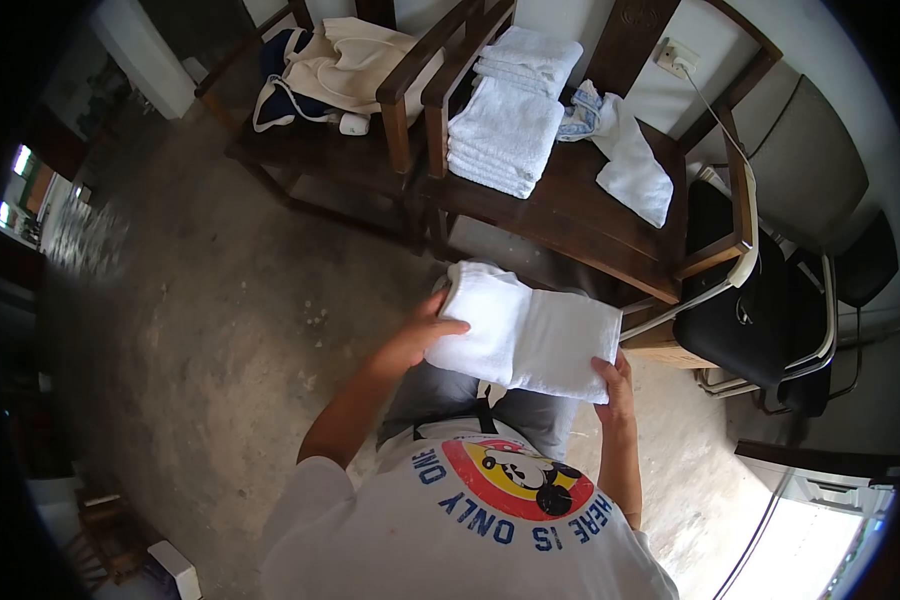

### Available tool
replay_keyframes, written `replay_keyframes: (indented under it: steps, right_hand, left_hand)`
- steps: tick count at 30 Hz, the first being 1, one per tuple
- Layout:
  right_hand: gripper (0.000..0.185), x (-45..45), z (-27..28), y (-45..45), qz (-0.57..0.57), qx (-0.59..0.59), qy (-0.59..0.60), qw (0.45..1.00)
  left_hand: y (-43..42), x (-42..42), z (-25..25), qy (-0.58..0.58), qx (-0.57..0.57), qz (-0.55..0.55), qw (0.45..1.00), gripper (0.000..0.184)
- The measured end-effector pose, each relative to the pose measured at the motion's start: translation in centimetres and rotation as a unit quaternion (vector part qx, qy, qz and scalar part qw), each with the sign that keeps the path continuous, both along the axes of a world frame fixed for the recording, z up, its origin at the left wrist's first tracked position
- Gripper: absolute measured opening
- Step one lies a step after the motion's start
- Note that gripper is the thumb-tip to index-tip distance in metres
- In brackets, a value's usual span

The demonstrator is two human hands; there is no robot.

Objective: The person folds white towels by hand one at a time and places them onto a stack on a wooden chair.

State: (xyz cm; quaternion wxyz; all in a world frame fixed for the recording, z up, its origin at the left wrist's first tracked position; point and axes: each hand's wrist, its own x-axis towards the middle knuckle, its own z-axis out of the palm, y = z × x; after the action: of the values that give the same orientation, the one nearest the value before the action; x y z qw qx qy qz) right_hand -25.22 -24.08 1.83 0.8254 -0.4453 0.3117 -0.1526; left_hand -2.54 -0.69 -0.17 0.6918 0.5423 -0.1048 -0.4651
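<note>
A partly folded white towel (565, 340) is held over my lap, a crease running down its middle. At its left end my left hand (425, 335) grips the thicker part, thumb on top and fingers underneath. My right hand (615, 385) pinches the lower right corner, thumb on the upper face. On the wooden chair in front of me stands a stack of folded white towels (505, 130). A loose white cloth (632, 165) hangs toward the seat's front, beside a crumpled blue-and-white piece (580, 112).
Left of the stack, another wooden chair (300, 160) carries a beige garment (355, 60) and dark blue cloth. Black chairs with metal frames (740, 320) stand at the right. A cord (715, 110) runs from the wall socket (678, 57). Bare concrete floor (230, 330) lies left.
</note>
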Motion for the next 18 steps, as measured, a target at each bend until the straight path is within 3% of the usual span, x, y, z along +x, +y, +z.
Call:
replay_keyframes:
  steps: [6,8,9,11,15,18]
  right_hand:
    - [0.057,4.7,3.8,5.0,0.069,-0.214,-0.007,0.974]
    - [0.064,6.1,2.7,7.2,0.101,-0.236,-0.034,0.966]
    - [0.067,6.4,2.8,7.4,0.111,-0.284,-0.007,0.952]
    - [0.073,6.8,3.0,7.5,0.135,-0.376,0.045,0.916]
    - [0.089,6.8,1.6,6.3,0.199,-0.253,-0.04,0.946]
    - [0.088,7.3,1.8,5.4,0.254,-0.202,-0.062,0.944]
  left_hand:
    - [-4.5,-3.7,0.2,-0.086,-0.059,-0.013,0.994,0.059]
    - [-5.8,-5.6,-0.1,-0.257,-0.078,-0.028,0.963,0.057]
    - [-6.2,-6.1,0.6,-0.355,0.016,-0.025,0.934,0.057]
    - [-6.2,-5.7,0.2,-0.301,-0.023,-0.028,0.953,0.057]
    - [-5.9,-4.9,0.0,-0.288,-0.061,-0.044,0.955,0.057]
    - [-6.1,-4.5,1.6,-0.212,-0.035,-0.061,0.975,0.063]
